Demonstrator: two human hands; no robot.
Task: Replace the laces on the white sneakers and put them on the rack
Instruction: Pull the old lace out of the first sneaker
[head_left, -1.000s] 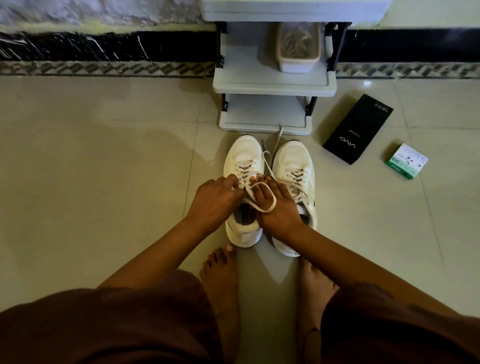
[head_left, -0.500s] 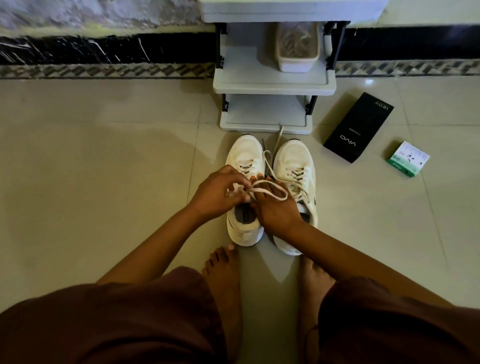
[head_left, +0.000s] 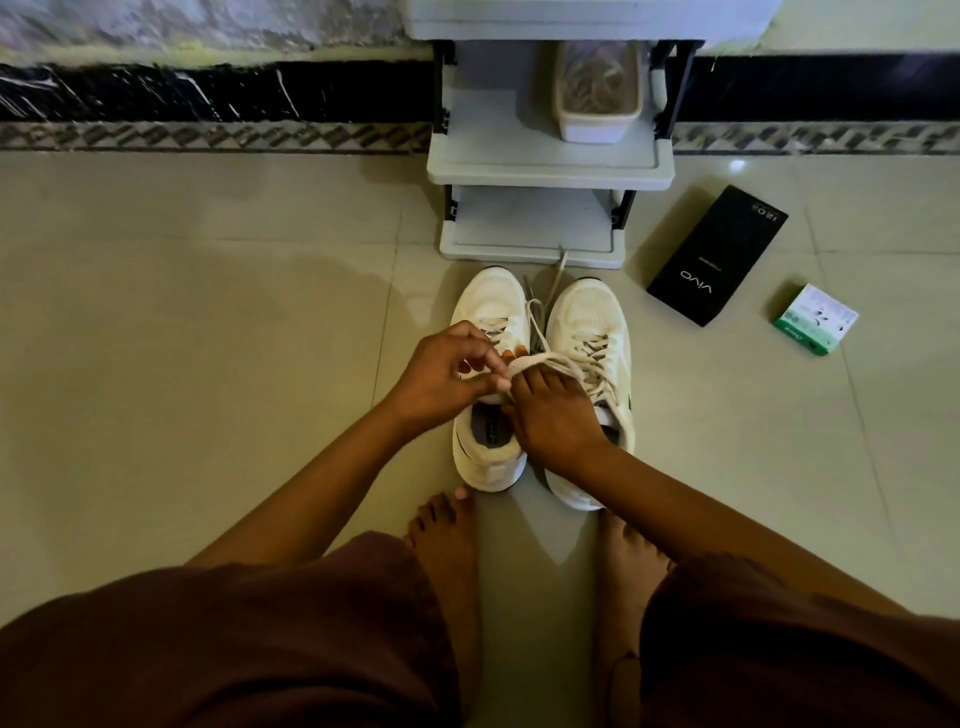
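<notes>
My left hand pinches the white lace between thumb and curled fingers over the tongue of the left sneaker, while my right hand rests across both shoes with the lace looped over its fingertips; whether it grips the lace I cannot tell. Both white sneakers stand side by side on the floor, toes at 12 o'clock just short of the rack, the right sneaker touching the left. A black box lies at 2 o'clock from the shoes, a small green-and-white box beyond it at 3 o'clock, and a tub sits on the rack's middle shelf.
</notes>
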